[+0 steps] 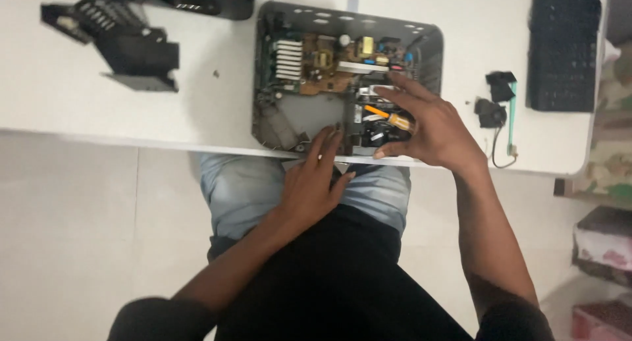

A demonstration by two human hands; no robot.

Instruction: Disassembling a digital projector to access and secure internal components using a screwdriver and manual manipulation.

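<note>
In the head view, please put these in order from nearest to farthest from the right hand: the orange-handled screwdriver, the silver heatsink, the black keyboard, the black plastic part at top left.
From the right hand:
1. Orange-handled screwdriver, under the fingers.
2. Silver heatsink, upper left inside the open device.
3. Black keyboard, top right on the table.
4. Black plastic part, far top left.

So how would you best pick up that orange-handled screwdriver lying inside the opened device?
Probably by its orange handle: the screwdriver lies flat and slanted among the parts of the opened grey casing, so coming from above with fingertips either side of the handle looks easiest. The right hand already hovers over its thicker end; the left hand rests at the casing's near edge.
</note>
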